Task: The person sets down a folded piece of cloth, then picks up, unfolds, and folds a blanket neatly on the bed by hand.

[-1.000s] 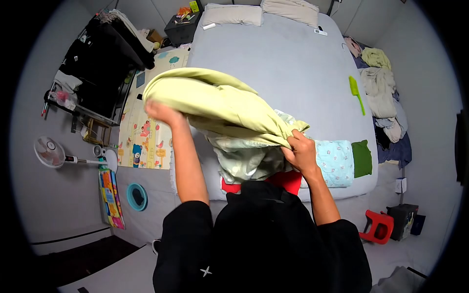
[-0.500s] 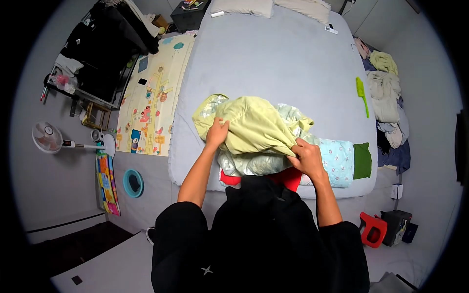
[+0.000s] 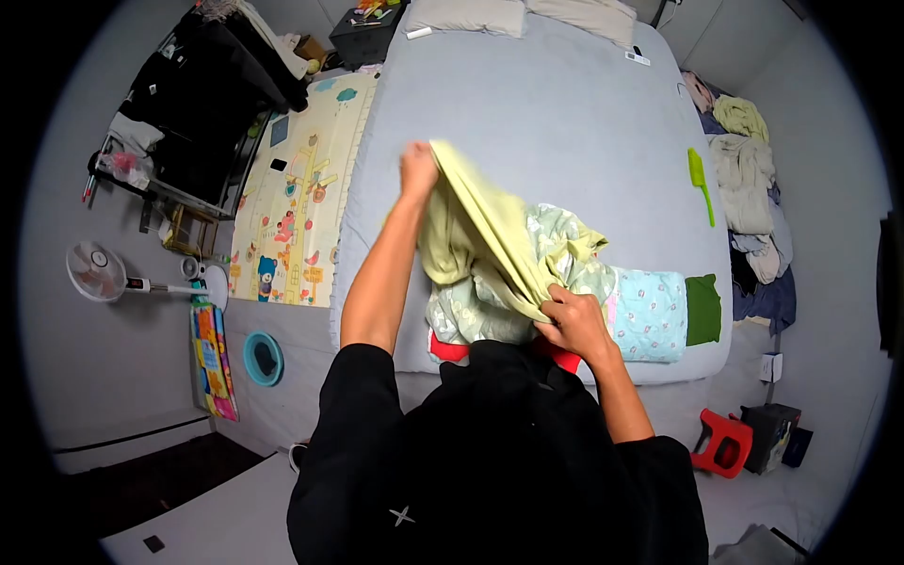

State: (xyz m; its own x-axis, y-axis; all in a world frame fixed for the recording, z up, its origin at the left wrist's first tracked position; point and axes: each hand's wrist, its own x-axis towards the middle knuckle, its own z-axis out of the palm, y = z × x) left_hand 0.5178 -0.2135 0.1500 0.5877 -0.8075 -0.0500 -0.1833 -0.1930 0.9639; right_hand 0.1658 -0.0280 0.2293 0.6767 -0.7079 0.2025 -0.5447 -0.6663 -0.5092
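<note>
The cloth (image 3: 483,218) stretches between both hands above the bed's (image 3: 527,113) six o'clock end. The left hand (image 3: 418,171) has fingers curled tightly on its ten o'clock edge; the right hand (image 3: 576,325) bunches its five o'clock edge in closed fingers.

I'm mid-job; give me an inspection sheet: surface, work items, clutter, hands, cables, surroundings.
Surface: grey bedsheet, spread out.
Job's things: yellow-green cloth, partly lifted; patterned fabric beneath.
Clutter: green brush, light-blue cloth and dark green cloth at the right.
Hands: left hand grips the cloth's raised edge; right hand grips it lower down.
Cables: possible cord near the far right corner.
Surroundings: fan and blue basin left, red stool right.
</note>
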